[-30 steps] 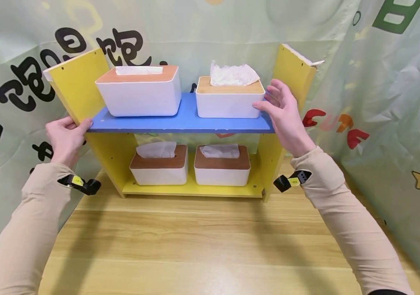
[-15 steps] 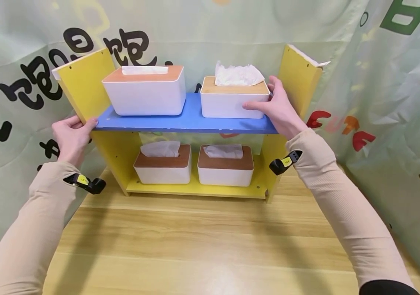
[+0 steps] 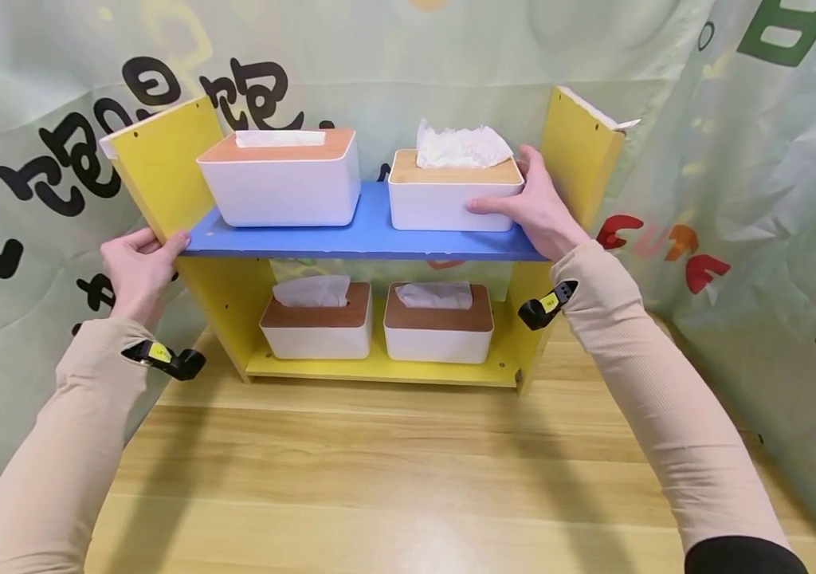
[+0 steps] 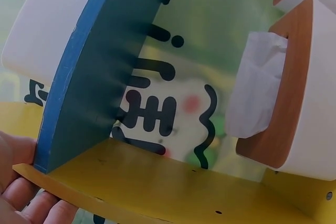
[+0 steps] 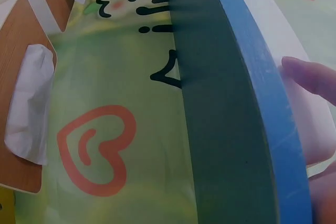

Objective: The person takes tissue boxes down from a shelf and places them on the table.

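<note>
A tissue box [image 3: 425,207] with a light wooden lid and crumpled tissue stands on the upper right of a blue and yellow shelf [image 3: 372,244]. My right hand [image 3: 540,203] grips its right end, thumb on the white front and fingers round the side. In the right wrist view the thumb [image 5: 310,80] lies against the white wall. At the shelf's left side my left hand [image 3: 139,267] holds the yellow side panel [image 4: 157,187] where it meets the blue board. Its thumb is at the board's front edge, with the fingers around the panel's outer side.
A larger tissue box [image 3: 279,191] stands on the blue board at left. Below, two brown-lidded tissue boxes, one left [image 3: 316,339] and one right [image 3: 439,341], sit on the yellow bottom board. The shelf stands on a wooden table [image 3: 379,470] before a printed cloth [image 3: 379,64].
My right hand has moved left onto the upper right tissue box and closed round its end. The left hand keeps its hold on the shelf. The head view has shifted slightly.
</note>
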Available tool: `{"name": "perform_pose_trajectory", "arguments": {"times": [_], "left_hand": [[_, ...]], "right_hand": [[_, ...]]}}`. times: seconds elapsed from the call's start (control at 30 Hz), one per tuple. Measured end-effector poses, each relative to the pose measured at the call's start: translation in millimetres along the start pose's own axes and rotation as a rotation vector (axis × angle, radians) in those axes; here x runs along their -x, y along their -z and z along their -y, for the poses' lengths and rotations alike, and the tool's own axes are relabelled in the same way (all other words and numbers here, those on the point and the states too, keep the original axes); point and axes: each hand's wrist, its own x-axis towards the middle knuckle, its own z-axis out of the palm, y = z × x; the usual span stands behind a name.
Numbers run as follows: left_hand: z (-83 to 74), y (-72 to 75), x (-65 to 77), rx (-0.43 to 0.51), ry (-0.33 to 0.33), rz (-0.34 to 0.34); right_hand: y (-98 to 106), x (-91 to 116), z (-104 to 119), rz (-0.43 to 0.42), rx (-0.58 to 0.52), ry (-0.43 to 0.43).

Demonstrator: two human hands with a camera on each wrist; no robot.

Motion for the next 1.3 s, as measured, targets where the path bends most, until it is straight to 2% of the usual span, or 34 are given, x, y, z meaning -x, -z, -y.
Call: {"name": "perform_pose_trajectory", "arguments": {"times": [0.2,0.37,0.7,0.97,1.3], "left_hand": [[0.9,-0.4,-0.4,0.032,0.0,-0.006],[1.4,0.0,-0.6,0.015,-0.008,-0.011],[-0.7,-0.6,2.3,0.025,-0.009,-0.016],[-0.3,-1.2,1.3,0.015,-0.011,0.0],[1.5,-0.3,0.0,0.018,-0.021,-0.004]], "right_hand": [[2.0,-4.6,-0.6,0.017,-0.022,0.013],[1.3,-7.7,-0.8,0.031,-0.03,0.024],[0.0,-11.8,-2.6,0.017,-0.028,0.073],[1.7,-14.6,-3.7,0.024,-0.008,0.064],[0.3,-16.9,-3.0,0.037,-0.051,0.058]]}}
